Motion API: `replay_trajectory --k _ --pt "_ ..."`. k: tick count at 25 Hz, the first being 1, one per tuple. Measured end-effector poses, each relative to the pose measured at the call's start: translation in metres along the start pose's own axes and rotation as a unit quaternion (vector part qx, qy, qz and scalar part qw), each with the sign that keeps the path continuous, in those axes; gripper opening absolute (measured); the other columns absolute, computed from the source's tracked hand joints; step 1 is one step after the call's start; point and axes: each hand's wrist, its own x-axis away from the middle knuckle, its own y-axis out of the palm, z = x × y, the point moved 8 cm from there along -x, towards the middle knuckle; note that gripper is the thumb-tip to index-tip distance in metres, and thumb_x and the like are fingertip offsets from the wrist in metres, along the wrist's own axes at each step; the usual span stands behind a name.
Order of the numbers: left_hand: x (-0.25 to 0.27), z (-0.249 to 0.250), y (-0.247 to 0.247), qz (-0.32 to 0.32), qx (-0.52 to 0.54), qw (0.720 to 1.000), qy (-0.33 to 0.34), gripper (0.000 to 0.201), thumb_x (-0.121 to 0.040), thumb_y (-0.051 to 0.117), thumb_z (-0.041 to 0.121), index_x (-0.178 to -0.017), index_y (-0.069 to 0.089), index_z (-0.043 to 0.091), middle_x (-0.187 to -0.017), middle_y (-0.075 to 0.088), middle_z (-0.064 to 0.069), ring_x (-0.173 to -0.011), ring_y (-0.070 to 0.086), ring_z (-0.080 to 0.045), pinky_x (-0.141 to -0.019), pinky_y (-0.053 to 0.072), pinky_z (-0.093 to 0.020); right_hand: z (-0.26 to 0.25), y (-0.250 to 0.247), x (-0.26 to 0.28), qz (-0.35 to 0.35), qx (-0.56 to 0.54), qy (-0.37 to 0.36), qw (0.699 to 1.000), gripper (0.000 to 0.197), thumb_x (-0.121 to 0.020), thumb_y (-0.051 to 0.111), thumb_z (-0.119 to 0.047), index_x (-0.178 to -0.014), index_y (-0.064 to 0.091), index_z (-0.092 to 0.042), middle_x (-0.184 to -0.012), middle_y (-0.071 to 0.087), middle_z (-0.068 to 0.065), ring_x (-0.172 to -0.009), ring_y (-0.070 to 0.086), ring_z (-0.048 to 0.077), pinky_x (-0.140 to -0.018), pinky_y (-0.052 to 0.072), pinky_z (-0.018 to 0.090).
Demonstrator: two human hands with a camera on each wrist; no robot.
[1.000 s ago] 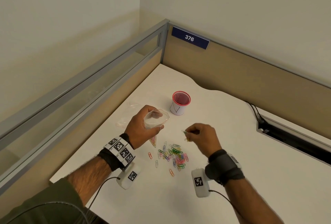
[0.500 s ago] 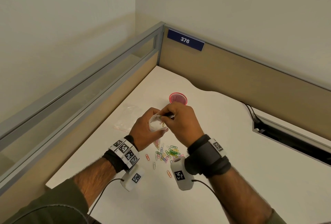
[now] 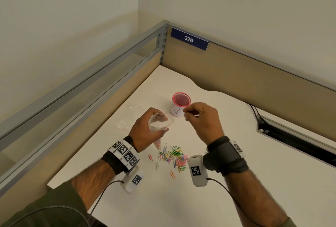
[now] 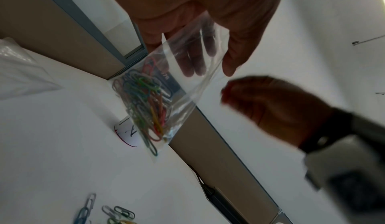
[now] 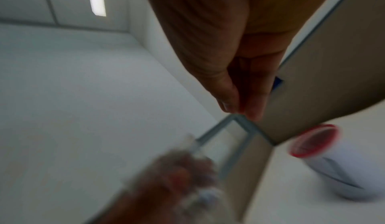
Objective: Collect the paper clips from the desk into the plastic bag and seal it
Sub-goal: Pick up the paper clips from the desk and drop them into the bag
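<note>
1. Lots of colourful paper clips (image 3: 172,157) lie in a loose heap on the white bench (image 3: 254,181). The heap is the landmark here. A few clips lie apart on its left and near sides.
2. Just behind the heap, the left hand (image 3: 145,132) holds a clear plastic bag (image 3: 161,122) up off the bench. Its fingers and thumb curl round the top of the bag and keep the mouth wide. The left wrist view shows a bunch of clips already sitting in the bottom corner of the bag (image 4: 145,102).
3. Behind the heap and to the right, the right hand (image 3: 201,119) is up in the air beside the bag mouth, not touching it. Its fingers are curled with thumb and fingertip close together. The pictures are too blurry to tell if this grip holds a clip.
4. Farther back stands a white cup with a red rim (image 3: 180,104).
5. Behind the heap to the left, another clear bag (image 3: 127,117) lies flat.
</note>
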Motion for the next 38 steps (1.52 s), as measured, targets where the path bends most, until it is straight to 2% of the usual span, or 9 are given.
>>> replay_trajectory --k 2,5,7,10,16,22,28,32,38 --pt "0.002 -0.001 -0.005 0.003 0.006 1.0 -0.009 0.045 -0.076 0.079 0.025 -0.113 0.056 0.018 -0.109 0.07 0.007 -0.111 0.065 -0.012 -0.103 0.052 -0.039 0.058 0.032 0.008 -0.073 0.087 0.066 0.991 0.012 -0.086 0.065 -0.009 -0.095 0.072 -0.012 -0.097 0.07 0.005 -0.089 0.065 0.021 -0.085 0.053 0.033" --pt "0.003 0.0 -0.012 0.013 0.012 1.0 -0.011 0.044 -0.075 0.079 0.023 -0.113 0.056 0.018 -0.108 0.07 0.007 -0.111 0.066 -0.012 -0.103 0.051 -0.04 0.129 0.083 0.048 -0.205 0.178 0.159 0.949 0.024 -0.088 0.06 -0.01 -0.111 0.065 -0.015 -0.117 0.063 0.007 -0.108 0.059 0.024 -0.096 0.048 0.032" --pt "0.003 -0.001 -0.015 0.018 0.014 1.0 -0.014 0.044 -0.075 0.079 0.022 -0.112 0.056 0.018 -0.108 0.071 0.005 -0.111 0.066 -0.013 -0.103 0.051 -0.042 0.154 0.101 0.071 -0.233 0.21 0.199 0.929 0.03 -0.09 0.053 -0.007 -0.119 0.059 -0.012 -0.124 0.057 0.009 -0.115 0.055 0.026 -0.098 0.044 0.031" --pt "0.002 -0.003 -0.016 0.026 0.027 0.999 -0.018 0.043 -0.074 0.079 0.021 -0.111 0.057 0.017 -0.107 0.071 0.003 -0.111 0.066 -0.015 -0.103 0.051 -0.044 0.162 0.111 0.089 -0.223 0.243 0.229 0.916 0.024 -0.094 0.046 -0.01 -0.113 0.058 -0.006 -0.121 0.054 0.014 -0.112 0.056 0.031 -0.094 0.047 0.035" --pt "0.0 0.0 -0.011 0.026 0.025 0.999 -0.018 0.043 -0.074 0.079 0.021 -0.11 0.056 0.016 -0.108 0.071 0.001 -0.11 0.067 -0.015 -0.105 0.051 -0.044 0.145 0.135 0.087 -0.228 0.18 0.191 0.938 0.025 -0.091 0.05 -0.01 -0.113 0.063 -0.009 -0.117 0.059 0.012 -0.105 0.06 0.029 -0.092 0.05 0.034" --pt "0.002 0.002 -0.01 0.02 0.012 1.0 -0.018 0.044 -0.074 0.079 0.023 -0.112 0.056 0.017 -0.109 0.07 0.003 -0.11 0.066 -0.015 -0.104 0.051 -0.044 0.133 0.137 0.07 -0.282 0.194 0.105 0.934 0.047 -0.089 0.05 -0.001 -0.134 0.051 -0.015 -0.136 0.044 0.006 -0.125 0.043 0.026 -0.104 0.043 0.036" --pt "0.003 0.002 -0.015 0.027 0.01 0.999 -0.017 0.045 -0.075 0.078 0.024 -0.113 0.056 0.015 -0.11 0.07 0.002 -0.111 0.066 -0.014 -0.104 0.051 -0.043 0.129 0.149 0.095 -0.323 0.221 0.033 0.92 0.04 -0.092 0.052 -0.016 -0.132 0.05 -0.018 -0.131 0.046 0.004 -0.122 0.045 0.025 -0.098 0.047 0.035" --pt "0.003 -0.003 -0.014 0.026 0.019 0.999 -0.027 0.044 -0.075 0.079 0.023 -0.112 0.056 0.017 -0.111 0.07 0.003 -0.113 0.066 -0.016 -0.104 0.051 -0.048 0.133 0.14 0.105 -0.337 0.223 0.041 0.914 0.062 -0.085 0.065 -0.033 -0.14 0.039 -0.024 -0.14 0.041 0.002 -0.128 0.04 0.024 -0.096 0.05 0.04" --pt "0.005 -0.003 -0.011 0.026 0.016 0.999 -0.028 0.041 -0.077 0.08 0.015 -0.111 0.056 0.017 -0.11 0.071 0.002 -0.113 0.066 -0.016 -0.104 0.051 -0.047 0.121 0.16 0.092 -0.276 0.291 0.002 0.916 0.017 -0.094 0.051 -0.019 -0.109 0.057 -0.014 -0.107 0.052 0.008 -0.1 0.054 0.028 -0.073 0.051 0.035"
